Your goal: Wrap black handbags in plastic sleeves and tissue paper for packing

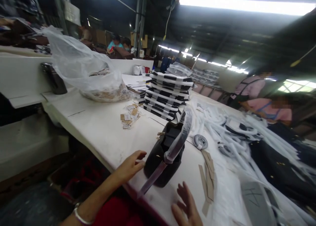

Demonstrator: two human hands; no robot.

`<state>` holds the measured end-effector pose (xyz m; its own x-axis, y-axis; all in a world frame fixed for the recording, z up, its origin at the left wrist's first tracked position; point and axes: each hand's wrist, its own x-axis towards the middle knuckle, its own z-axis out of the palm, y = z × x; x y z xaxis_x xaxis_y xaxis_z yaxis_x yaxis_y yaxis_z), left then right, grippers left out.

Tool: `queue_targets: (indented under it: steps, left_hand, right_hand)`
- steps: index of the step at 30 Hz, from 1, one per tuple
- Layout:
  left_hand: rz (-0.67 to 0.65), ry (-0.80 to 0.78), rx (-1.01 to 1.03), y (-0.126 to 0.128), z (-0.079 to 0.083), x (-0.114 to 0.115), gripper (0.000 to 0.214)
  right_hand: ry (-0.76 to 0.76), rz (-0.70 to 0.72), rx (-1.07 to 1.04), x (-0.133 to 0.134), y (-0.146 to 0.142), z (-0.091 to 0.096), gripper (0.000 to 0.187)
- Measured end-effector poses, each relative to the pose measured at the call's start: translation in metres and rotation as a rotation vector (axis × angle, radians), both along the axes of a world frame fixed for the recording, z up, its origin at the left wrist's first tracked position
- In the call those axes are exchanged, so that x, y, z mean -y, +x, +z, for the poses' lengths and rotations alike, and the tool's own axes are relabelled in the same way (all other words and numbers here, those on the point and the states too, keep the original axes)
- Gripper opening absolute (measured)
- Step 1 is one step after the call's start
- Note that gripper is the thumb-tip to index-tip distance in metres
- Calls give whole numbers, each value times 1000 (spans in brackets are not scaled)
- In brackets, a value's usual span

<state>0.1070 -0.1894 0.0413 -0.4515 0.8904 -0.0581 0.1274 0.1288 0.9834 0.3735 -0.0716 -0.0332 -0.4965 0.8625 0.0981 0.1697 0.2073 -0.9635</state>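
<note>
A black handbag (158, 160) stands on the white table in front of me, its top open. Clear plastic film covers its handle (185, 127), and a wrapped strap hangs over the near side to the table edge. My left hand (132, 165) is just left of the bag, fingers apart and holding nothing; whether the fingertips touch the bag I cannot tell. Below and right of the bag, my right hand (186, 206) is held up with its fingers spread and nothing in it. Small tan and white tags (129, 115) lie beyond the bag.
Behind the bag rises a stack of black-and-white wrapped pieces (168, 94). A large clear plastic bag (81, 64) sits at the left. Rolled strap (200, 142), cardboard strips (208, 176), white tubing and black bags (276, 166) cover the right side. People work beyond the table.
</note>
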Motion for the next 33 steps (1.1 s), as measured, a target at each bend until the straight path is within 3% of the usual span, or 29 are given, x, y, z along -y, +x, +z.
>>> queue_targets:
  steps: [3,6,11,14,16,18,20,23,27,30,33]
  left_hand:
    - [10,-48,2,26,-25,-15,41]
    - [-8,-66,-49,58,-30,-22,36]
    - [-296,23,-72,99,-23,-36,50]
    - [-484,89,-134,107,-21,-51,66]
    - [-520,80,-147,97,-17,-64,45]
    - [-396,65,-130,73,-8,-80,16]
    - [-80,119,-159,39,4,-101,24]
    - [74,177,-225,-17,17,-138,35]
    - [-9,188,-268,-62,17,-187,50]
    - [-135,184,-263,-69,9,-210,54]
    - [-242,176,-251,-68,5,-217,54]
  right_hand:
    - [-112,101,-92,15,-42,4,98]
    - [-210,21,-57,6,-49,20,111]
    - [-47,-174,265,-45,-16,49,88]
    - [98,-298,363,-69,4,53,82]
    - [169,-353,375,-74,10,48,89]
    - [193,-390,364,-74,11,39,99]
    - [197,-415,331,-71,8,30,104]
    - [200,-461,298,-70,2,21,102]
    - [185,-512,271,-74,-4,21,92]
    - [186,-494,249,-78,-5,27,85]
    - [172,-482,214,-81,-7,34,81]
